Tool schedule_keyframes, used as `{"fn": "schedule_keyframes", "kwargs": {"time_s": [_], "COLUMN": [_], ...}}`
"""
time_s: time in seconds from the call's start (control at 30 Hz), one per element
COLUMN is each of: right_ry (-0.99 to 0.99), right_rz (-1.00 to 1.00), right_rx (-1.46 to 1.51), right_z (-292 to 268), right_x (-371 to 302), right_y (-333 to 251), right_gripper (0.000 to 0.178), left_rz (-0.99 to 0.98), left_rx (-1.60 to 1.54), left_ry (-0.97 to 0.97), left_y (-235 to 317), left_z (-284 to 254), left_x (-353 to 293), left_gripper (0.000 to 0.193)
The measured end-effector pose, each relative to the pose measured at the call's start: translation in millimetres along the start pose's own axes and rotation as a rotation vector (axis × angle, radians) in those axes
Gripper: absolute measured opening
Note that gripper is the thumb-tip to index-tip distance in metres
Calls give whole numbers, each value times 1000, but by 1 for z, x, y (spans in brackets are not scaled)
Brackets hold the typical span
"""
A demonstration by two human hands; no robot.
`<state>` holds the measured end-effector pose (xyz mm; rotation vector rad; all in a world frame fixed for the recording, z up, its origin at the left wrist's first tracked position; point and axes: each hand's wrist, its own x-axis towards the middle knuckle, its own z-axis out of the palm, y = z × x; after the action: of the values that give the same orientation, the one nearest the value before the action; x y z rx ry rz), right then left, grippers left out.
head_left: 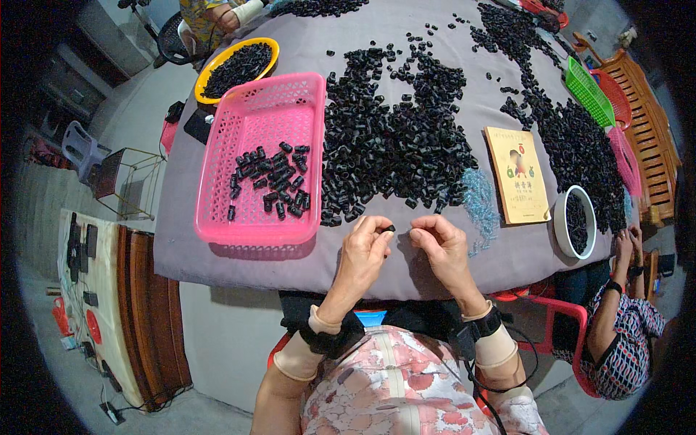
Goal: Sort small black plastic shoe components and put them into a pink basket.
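Between the thumb and forefinger of my left hand (365, 250) is a small black cylindrical plastic piece (388, 229), its end pointing toward my other hand. My right hand (444, 250) faces it a short gap away, thumb and fingertips pinched together; whatever they hold, if anything, is too small to make out. Just beyond both hands lies a wide heap of similar black pieces (395, 138). A loose pile of clear bluish small parts (480, 206) sits beside my right hand. To the left, a pink perforated basket (264, 230) holds several black pieces.
A yellow bowl (272, 52) full of small black parts stands at far left. A yellow booklet (518, 177) and a white bowl (589, 243) are on the right. Green (589, 93) and pink baskets line the right edge. Other people sit at the far left and right.
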<state>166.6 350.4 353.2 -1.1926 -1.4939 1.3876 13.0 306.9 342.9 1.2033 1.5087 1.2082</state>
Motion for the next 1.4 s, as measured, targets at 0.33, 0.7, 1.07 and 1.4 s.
{"fn": "schedule_keyframes", "kwargs": {"time_s": [0.33,0.7,1.07,1.4], "right_ry": [-81,-35,-9,-84], "right_rz": [-172,-213,-347,-184], "right_rx": [-168,-199,-227,-20], "right_z": [9,10,22,26], "right_x": [6,4,-1,8], "right_y": [-3,-6,-9,0], "right_gripper": [8,6,7,10], "left_rz": [-38,-219,-336,-399], "left_rx": [-205,-457,-695,-859], "left_ry": [-26,11,-39,-69], "left_y": [-14,-8,-12,-12], "left_z": [2,-1,-5,-11], "left_x": [-3,1,2,4], "left_gripper": [14,28,19,15]}}
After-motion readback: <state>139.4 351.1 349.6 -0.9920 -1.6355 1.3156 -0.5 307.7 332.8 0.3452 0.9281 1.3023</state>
